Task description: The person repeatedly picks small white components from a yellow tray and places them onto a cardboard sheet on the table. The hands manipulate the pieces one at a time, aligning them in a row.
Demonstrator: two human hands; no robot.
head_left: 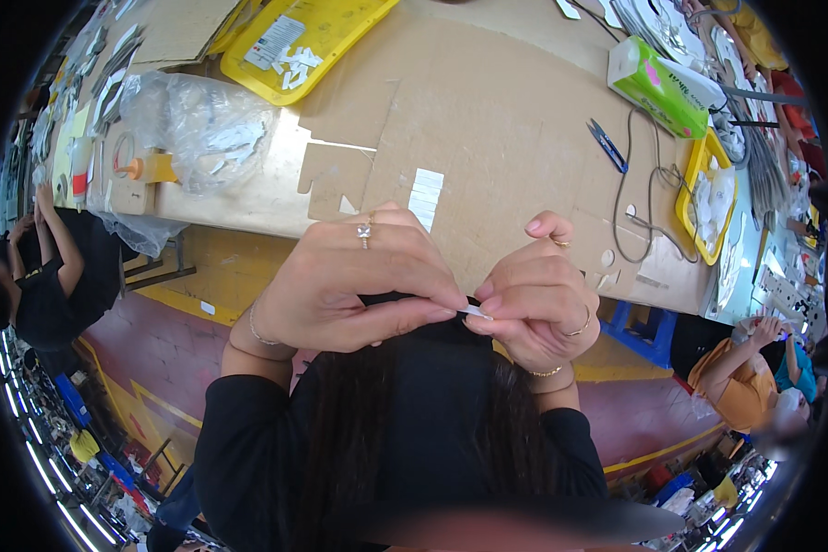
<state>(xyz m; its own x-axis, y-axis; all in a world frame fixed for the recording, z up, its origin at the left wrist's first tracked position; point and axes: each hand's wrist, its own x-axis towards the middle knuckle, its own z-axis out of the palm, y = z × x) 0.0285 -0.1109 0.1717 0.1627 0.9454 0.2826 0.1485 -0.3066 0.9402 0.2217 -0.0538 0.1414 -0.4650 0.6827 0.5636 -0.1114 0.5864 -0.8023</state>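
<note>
Close in front of my chest, both hands pinch a small white strip (474, 311) between thumbs and fingertips. My left hand (368, 281), wearing a ring and a bracelet, is closed on the strip's left end. At the other end, my right hand (543, 299) is closed too, its little finger raised. The strip looks like a small label, but its details are too small to make out. Just beyond my hands, a white sheet (426, 195) divided into several narrow strips lies on the cardboard-covered table (488, 120).
A yellow tray (248, 69) with white pieces stands far left, near a clear plastic bag (198, 129) and an orange-tipped bottle (152, 168). Blue-handled thread snips (607, 147), a dark cord (627, 221), a green tissue pack (655, 87) and a yellow basket (708, 198) lie right. People work at both sides.
</note>
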